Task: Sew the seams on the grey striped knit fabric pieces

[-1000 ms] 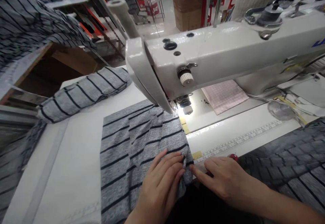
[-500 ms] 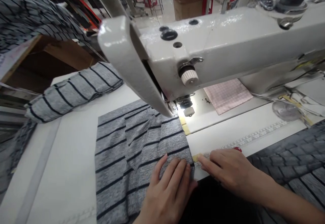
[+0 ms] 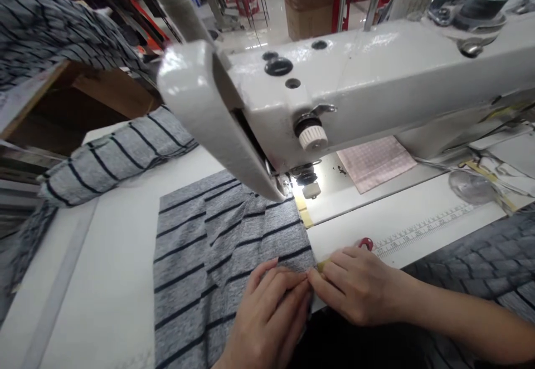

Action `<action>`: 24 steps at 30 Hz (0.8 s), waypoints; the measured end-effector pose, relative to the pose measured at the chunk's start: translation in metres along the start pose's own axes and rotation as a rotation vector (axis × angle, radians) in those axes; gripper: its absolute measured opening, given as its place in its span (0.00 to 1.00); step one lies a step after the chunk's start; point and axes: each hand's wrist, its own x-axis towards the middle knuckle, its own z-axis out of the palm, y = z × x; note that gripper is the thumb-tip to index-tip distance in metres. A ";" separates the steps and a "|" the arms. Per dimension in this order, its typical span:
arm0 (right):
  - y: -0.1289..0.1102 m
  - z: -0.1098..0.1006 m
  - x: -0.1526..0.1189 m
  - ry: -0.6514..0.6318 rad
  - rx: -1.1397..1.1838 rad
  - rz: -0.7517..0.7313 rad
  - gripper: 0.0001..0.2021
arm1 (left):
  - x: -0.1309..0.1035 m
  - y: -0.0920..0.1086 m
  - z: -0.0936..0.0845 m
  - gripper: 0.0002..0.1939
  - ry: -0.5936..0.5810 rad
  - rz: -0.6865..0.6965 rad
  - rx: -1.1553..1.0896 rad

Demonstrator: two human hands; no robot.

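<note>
Grey fabric with dark stripes (image 3: 188, 268) lies on the white table, its top right part under the needle area of a white sewing machine (image 3: 359, 79). Puckered folds run through its middle. My left hand (image 3: 271, 307) is on the fabric's lower right part, fingers bent together and pinching its right edge. Fingertips of my right hand (image 3: 355, 285) meet the left ones at that same edge, closed on the cloth. A red-handled tool (image 3: 366, 243) shows beside my right hand; the rest of it is hidden.
A rolled striped cloth (image 3: 117, 154) lies at the back left. Behind the needle area is a pink checked cloth (image 3: 376, 163). A printed ruler (image 3: 418, 235) runs along the table's front edge. More striped fabric (image 3: 476, 257) hangs at the right.
My right hand has moved left to the fabric edge and met my left hand. The left fingers, flatter before, are now bent into a pinch. More of the red handle shows.
</note>
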 end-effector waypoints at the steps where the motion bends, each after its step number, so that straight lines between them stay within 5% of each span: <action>1: 0.000 0.002 0.001 0.028 -0.002 -0.004 0.13 | 0.002 -0.001 -0.004 0.12 -0.025 -0.001 -0.020; 6: 0.000 0.005 0.000 0.028 0.021 -0.026 0.12 | 0.019 -0.012 -0.017 0.08 -0.041 -0.023 -0.058; 11: -0.009 0.005 -0.003 -0.091 0.014 0.062 0.13 | 0.038 -0.046 -0.003 0.11 0.037 0.032 0.178; 15: -0.012 0.000 0.002 -0.024 -0.023 0.114 0.14 | 0.036 -0.064 0.008 0.13 0.041 0.055 0.309; 21: -0.011 -0.010 0.014 0.256 -0.143 0.063 0.12 | 0.027 -0.062 0.010 0.13 0.103 -0.026 0.258; 24: -0.009 -0.003 0.009 0.208 -0.111 0.078 0.15 | 0.031 -0.063 0.007 0.13 0.082 0.011 0.276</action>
